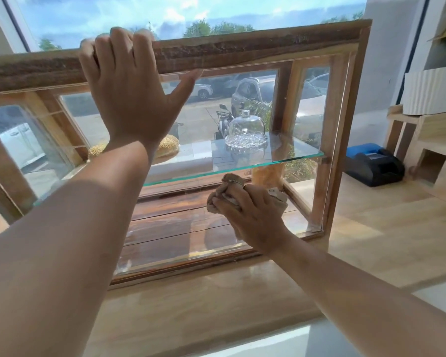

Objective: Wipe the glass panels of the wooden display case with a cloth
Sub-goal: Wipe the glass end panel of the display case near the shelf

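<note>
The table runs pale and wide under everything, and on it, straight ahead of me, stands the wooden display case. Its long axis goes left to right across my view, and its top rail is tilted slightly up toward the right. The near glass panel faces me and is wide like the case, so my strokes should travel sideways along it rather than up and down. Behind it a glass shelf splits the inside into an upper and a lower level. My hands are well apart. My left hand is high on the left half of the case, fingers curled over the top rail and thumb spread along its lower edge, steadying it. My right hand is low and to the right, below the shelf line, gripping the bunched cloth and, as far as I can tell, pressing it against the lower right part of the near panel. From that hand most of the panel lies to the left, under my left forearm, with only a short stretch left on the right before the corner post. I judge the right hand to be the working one and the nearer to the glass, so it would sweep leftward along the long axis while the left holds the case firm.
</note>
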Available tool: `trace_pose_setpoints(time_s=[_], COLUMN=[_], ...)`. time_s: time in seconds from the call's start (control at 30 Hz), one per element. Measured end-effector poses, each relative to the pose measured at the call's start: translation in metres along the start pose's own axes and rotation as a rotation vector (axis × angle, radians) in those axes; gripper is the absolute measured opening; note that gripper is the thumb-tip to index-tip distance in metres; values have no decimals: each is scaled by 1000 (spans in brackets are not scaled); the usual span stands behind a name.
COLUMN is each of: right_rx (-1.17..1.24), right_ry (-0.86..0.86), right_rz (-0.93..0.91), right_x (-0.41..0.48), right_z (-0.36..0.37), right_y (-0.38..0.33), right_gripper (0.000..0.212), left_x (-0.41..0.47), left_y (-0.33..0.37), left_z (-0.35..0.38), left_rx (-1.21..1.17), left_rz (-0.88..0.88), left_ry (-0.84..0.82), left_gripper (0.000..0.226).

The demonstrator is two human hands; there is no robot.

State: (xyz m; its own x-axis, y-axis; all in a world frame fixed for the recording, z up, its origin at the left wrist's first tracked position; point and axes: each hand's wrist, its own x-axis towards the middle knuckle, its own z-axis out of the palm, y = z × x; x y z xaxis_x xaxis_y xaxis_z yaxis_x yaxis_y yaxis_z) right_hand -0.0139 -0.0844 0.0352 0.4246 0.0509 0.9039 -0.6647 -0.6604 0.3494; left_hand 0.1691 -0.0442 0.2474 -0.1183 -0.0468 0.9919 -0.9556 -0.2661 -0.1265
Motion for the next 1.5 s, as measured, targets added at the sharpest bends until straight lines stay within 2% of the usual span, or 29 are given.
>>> trace_pose_setpoints(time_s=[0.07, 0.17, 0.23, 0.37, 0.43, 0.53, 0.63, 0.8, 0.93, 1.1, 1.17, 1.27, 1.4, 1.5], right_rx=[-9, -97, -169, -195, -163, -48, 14, -151, -194, -86, -19, -33, -158, -199], right_ry=[-84, -263, -271, -164, -114, -57, -154, -342, -343, -93, -74, -175, -369, -387], right_rz=[-163, -471, -560, -426, -329, -282, -397, -663, -603, -465, -456, -561, -801, -815], right_x=[-17, -46, -50, -9, 19, 32, 7, -39, -14, 38, 31, -1, -28, -12], right_z=[1, -18, -33, -40, -29, -7, 3, -24, -42, -18, -4, 0, -25, -39], right_y=[0, 37, 72, 98, 78, 26, 0, 73, 111, 51, 27, 24, 80, 108], right_gripper=[33, 39, 40, 42, 46, 35, 32, 38, 41, 33, 30, 29, 39, 44], left_x=[0, 1, 1, 1, 1, 1, 1, 1, 1, 0, 0, 1, 0, 0], left_y=[1, 2, 3, 1, 1, 1, 1, 1, 0, -1, -2, -2, 0, 0], left_z=[-1, -2, -1, 1, 1, 0, 0, 2, 3, 5, 4, 5, 5, 5], left_rx=[2, 4, -1, 8, 9, 6, -2, -8, -4, 8, 5, -6, -2, -3], left_rz=[4, -6, -8, 14, 21, 27, 33, 27, 28, 49, 46, 37, 36, 37], left_ry=[27, 13, -3, 40, 59, 70, 75, 54, 63, 73, 64, 50, 69, 68], left_gripper=[78, 80, 80, 79, 79, 78, 77, 79, 78, 77, 78, 78, 78, 78])
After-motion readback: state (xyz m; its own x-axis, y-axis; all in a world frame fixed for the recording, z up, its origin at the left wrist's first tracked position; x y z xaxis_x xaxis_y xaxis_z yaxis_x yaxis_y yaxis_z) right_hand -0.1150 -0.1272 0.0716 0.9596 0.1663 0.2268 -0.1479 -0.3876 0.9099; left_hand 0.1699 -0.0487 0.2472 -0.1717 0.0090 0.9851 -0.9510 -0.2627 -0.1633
